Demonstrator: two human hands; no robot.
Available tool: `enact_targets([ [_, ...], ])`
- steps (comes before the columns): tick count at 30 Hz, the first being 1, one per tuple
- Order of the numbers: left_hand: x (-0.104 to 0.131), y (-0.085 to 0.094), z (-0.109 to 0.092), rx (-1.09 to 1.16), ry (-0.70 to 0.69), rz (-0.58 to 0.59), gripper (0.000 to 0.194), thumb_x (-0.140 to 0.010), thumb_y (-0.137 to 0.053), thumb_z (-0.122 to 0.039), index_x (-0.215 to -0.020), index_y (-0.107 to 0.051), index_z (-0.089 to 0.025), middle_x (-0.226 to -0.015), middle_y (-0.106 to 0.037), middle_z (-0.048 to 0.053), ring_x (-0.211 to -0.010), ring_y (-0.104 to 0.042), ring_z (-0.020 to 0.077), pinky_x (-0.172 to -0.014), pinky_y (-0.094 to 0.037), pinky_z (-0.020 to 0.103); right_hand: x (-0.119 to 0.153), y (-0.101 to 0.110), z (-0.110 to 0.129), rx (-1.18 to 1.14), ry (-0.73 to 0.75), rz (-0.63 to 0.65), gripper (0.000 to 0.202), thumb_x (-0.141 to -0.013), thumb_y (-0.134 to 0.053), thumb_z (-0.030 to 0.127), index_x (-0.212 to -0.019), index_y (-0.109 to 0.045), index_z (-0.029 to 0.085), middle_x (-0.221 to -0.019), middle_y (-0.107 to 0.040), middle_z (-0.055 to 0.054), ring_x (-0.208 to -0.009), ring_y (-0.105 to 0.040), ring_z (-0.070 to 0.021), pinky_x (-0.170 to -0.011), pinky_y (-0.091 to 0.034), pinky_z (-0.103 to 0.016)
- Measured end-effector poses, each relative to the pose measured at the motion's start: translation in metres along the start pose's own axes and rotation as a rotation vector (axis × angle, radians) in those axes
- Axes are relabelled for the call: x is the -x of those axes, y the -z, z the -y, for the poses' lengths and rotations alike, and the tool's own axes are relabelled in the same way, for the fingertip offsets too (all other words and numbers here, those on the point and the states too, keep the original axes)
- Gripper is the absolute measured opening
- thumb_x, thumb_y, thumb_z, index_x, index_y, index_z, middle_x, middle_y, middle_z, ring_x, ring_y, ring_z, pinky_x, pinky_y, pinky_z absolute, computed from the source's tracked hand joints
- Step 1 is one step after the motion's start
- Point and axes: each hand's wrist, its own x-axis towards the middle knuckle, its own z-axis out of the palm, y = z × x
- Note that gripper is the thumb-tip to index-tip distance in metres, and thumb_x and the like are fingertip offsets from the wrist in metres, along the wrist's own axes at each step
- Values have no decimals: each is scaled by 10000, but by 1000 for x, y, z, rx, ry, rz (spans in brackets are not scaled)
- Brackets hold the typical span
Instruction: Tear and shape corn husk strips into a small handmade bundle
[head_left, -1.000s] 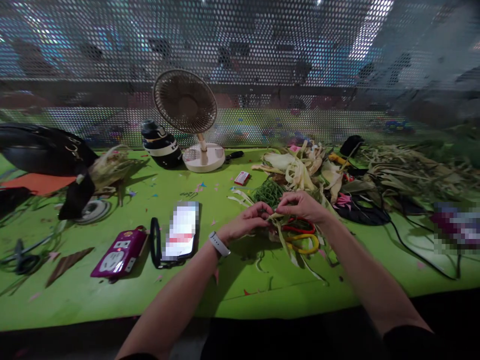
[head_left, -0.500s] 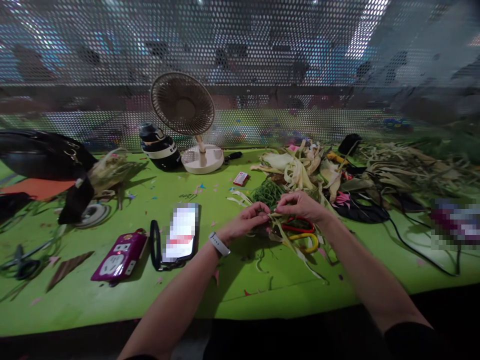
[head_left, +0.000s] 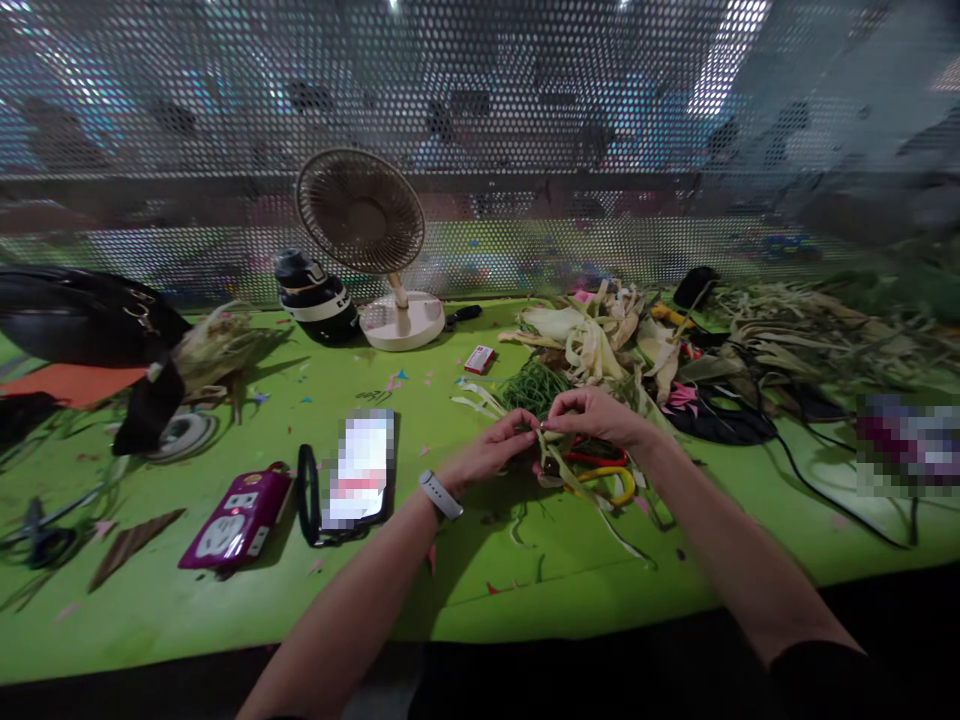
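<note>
My left hand (head_left: 500,446) and my right hand (head_left: 596,414) meet over the table, both with fingers pinched. Between them is a pale strip of corn husk (head_left: 546,450), its ends trailing down. Just beyond my fingers lies a bundle of thin green strands (head_left: 534,386). Under my right hand are scissors with a red handle loop and a yellow one (head_left: 619,487), partly covered by husk strips. A heap of dried corn husks (head_left: 592,340) sits behind. My left wrist wears a watch with a pale band (head_left: 441,495).
On the green table (head_left: 465,600) lie a phone (head_left: 360,470), a purple power strip (head_left: 238,520) and dark scissors (head_left: 41,530) at left. A fan (head_left: 401,322), a black bottle (head_left: 319,305) and a small box (head_left: 479,359) stand farther back. A cable (head_left: 825,495) runs right.
My right hand has dipped slightly and its fingers have come closer to my left fingertips at the husk strip. The view has shifted a little.
</note>
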Motion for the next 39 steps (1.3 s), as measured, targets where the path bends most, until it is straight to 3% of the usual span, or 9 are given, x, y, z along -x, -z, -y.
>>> enact_targets([
  [3, -1, 1, 3, 12, -3, -2, 319, -774, -655, -373, -926, -440, -192, -703, -632, -18, -613, -628, 114, -639, -482, 254, -2, -2, 0, 110, 54, 17, 303, -712, -685, 435, -730, -635, 137, -682, -578, 20, -636, -483, -98, -632, -381, -231],
  [6, -1, 0, 5, 18, -25, -40, 341, -773, -652, -385, -943, -423, -199, -684, -642, -16, -614, -631, 118, -632, -477, 246, -3, -6, -2, 162, 123, -73, 272, -746, -652, 415, -751, -594, 149, -708, -561, 19, -679, -495, -110, -656, -390, -236],
  [14, -1, -6, 1, 26, -64, -138, 391, -730, -693, -387, -902, -385, -218, -666, -644, -26, -630, -638, 119, -658, -485, 249, 0, -24, 0, 256, 222, -225, 259, -824, -554, 321, -1041, -557, 180, -674, -534, 45, -638, -508, -111, -644, -396, -231],
  [21, -2, -7, -3, 67, -59, -276, 324, -661, -748, -319, -813, -500, -175, -677, -575, -47, -606, -582, 88, -652, -481, 243, 0, -25, 1, 406, 255, -376, 216, -828, -521, 284, -1001, -599, 180, -674, -544, 28, -639, -508, -127, -655, -393, -251],
  [33, -5, -10, 2, 79, -81, -212, 370, -629, -790, -306, -868, -550, -157, -836, -668, 11, -713, -664, 134, -755, -521, 302, -1, -37, -2, 418, 313, -361, 250, -855, -529, 341, -1040, -609, 193, -801, -612, -14, -728, -561, -143, -714, -431, -264],
  [36, -6, -8, 3, 74, -113, -224, 371, -646, -775, -337, -888, -547, -171, -790, -671, 3, -716, -669, 144, -725, -522, 294, 2, -34, 4, 409, 313, -439, 325, -853, -542, 415, -1083, -590, 191, -827, -618, -33, -746, -563, -160, -727, -430, -280],
  [39, -6, -4, 0, 26, -187, -291, 355, -697, -732, -366, -941, -547, -186, -749, -676, 4, -747, -663, 144, -682, -493, 246, 4, -19, 8, 354, 339, -685, 334, -868, -487, 488, -957, -605, 189, -910, -628, -62, -838, -560, -188, -771, -419, -297],
])
